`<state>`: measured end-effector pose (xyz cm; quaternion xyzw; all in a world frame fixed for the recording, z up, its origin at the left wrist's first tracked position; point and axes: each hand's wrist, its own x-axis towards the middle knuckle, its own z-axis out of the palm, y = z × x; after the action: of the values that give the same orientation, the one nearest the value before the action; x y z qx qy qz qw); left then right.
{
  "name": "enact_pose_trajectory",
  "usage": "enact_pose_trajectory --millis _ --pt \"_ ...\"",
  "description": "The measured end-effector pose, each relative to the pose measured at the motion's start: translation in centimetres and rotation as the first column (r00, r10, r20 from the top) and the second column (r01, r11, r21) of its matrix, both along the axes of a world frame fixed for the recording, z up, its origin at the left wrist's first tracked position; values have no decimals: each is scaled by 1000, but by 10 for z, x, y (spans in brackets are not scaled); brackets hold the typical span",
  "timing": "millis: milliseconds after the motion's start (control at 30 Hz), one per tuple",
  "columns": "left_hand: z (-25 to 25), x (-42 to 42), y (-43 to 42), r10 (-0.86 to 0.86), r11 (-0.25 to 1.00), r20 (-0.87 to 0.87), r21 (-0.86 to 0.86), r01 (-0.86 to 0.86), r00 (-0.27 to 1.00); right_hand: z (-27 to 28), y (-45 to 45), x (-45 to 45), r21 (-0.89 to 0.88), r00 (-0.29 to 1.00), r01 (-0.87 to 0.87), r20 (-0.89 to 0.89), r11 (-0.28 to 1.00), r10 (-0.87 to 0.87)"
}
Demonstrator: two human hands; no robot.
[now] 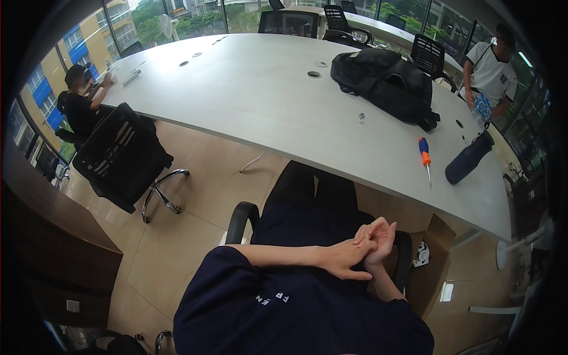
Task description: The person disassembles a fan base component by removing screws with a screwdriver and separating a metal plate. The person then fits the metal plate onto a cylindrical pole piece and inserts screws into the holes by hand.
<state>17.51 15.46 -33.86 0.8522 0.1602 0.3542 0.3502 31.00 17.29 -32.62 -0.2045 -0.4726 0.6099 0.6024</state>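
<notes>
In front of my body, over my lap, my two hands meet. My left hand (348, 258) reaches across from the left, its fingers closed on my right hand and its thumb sticking out. My right hand (383, 237) is raised with its palm side partly showing and its fingers curled; I see no object in it. Both hands stay off the table (248, 94). On the tabletop beyond them lies a screwdriver (424, 155) with a blue and orange handle, close to a dark bottle (470, 157) lying on its side.
A black backpack (384, 80) and small metal pieces (361, 118) rest on the table. An open cardboard box (435, 260) stands right of my chair. One person (83, 103) sits at the far left; another person (491, 71) stands at right. An office chair (121, 157) is at left.
</notes>
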Motion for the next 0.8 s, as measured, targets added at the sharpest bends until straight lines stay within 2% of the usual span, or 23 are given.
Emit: enact_pose_trajectory --millis 33,100,167,200,233,300,333,367,400,467,500,567,600,667,700,767,800 --pt "0 3 -4 17 996 67 90 -23 998 0 -2 -3 -5 1000 11 -3 1000 -11" --pt "8 5 -10 24 995 70 95 -31 997 3 -3 0 -21 1000 7 2 1000 -7" --pt "16 -1 -10 84 989 3 120 -84 996 4 -5 -5 -94 1000 -6 -25 996 3" --pt "11 -3 -7 85 996 -92 19 -84 992 -5 1 -5 -82 1000 8 -11 997 -9" --pt "8 -5 0 33 998 -107 -53 -39 994 -8 6 -2 -55 996 18 87 998 -13" --pt "7 -7 13 -63 931 -145 -364 6 987 -6 19 10 -70 939 53 342 996 -26" --pt "4 -8 22 -60 944 -198 -329 -9 978 -3 24 10 -169 967 -4 250 986 47" --pt "2 -5 27 -63 935 -89 -353 27 994 3 30 17 -96 934 -27 353 995 60" --pt "4 -7 34 -128 887 -79 -455 78 989 5 37 27 1 880 17 475 1000 -15" --pt "9 -12 51 -231 937 -77 -286 200 970 16 43 50 114 885 132 434 985 -169" --pt "6 -16 54 -276 867 -30 -438 235 961 21 46 70 186 884 174 402 967 -236" --pt "7 -17 54 -231 794 -163 -601 89 959 35 47 113 358 847 305 322 883 -423" --pt "-4 -14 52 -241 786 -161 -611 95 957 36 45 134 350 805 406 302 845 -511" --pt "-29 -10 49 -65 812 -89 -583 1 994 48 29 173 330 662 552 384 766 -643" --pt "-26 -8 52 -75 809 -96 -588 4 993 51 21 199 311 592 594 456 742 -665" --pt "-18 -8 53 64 577 -296 -769 -277 953 51 11 241 312 466 680 514 664 -720" --pt "-22 -8 53 159 647 -208 -716 -261 965 41 11 269 264 428 719 560 642 -709"
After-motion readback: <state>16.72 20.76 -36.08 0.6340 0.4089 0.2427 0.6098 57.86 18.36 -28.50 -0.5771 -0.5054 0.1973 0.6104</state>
